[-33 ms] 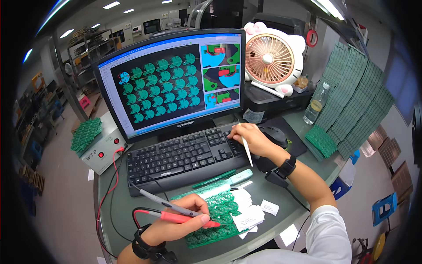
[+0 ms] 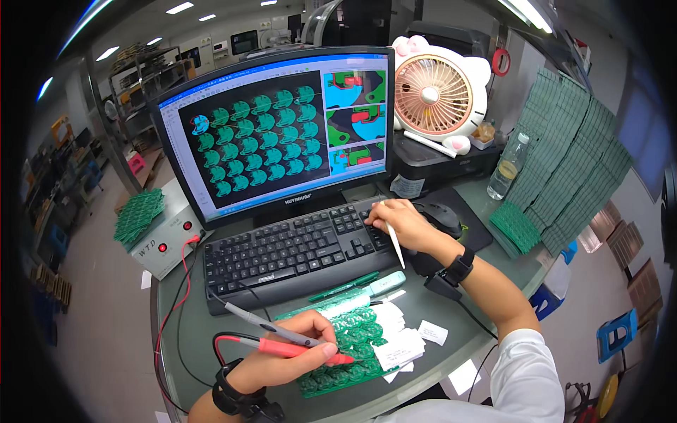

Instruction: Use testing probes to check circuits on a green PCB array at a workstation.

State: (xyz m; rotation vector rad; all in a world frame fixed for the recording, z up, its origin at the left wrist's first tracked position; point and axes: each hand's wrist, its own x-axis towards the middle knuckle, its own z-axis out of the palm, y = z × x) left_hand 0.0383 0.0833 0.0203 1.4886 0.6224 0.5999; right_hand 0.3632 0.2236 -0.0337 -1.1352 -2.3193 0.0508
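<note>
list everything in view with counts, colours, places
keyboard: 1, black, on bench
monitor: 1, black, behind keyboard
mouse: 1, black, right of keyboard
fan: 1, white and pink, right of monitor
machine: 1, black, beneath fan
box: 1, off-white, left of monitor
bottle: 1, clear, bench right
panel stacks: several, green, bench right, atop box
board: 1, green, bench front
paper slips: several, white, over and beside board
marker: 1, pale green, before keyboard
stool: 1, blue, far right floor
probe: 1, red, left hand
tool: 1, grey, left hand
stick: 1, white, right hand
left hand: 1, black wristband, at board
right hand: 1, black wristband, at keyboard
</note>
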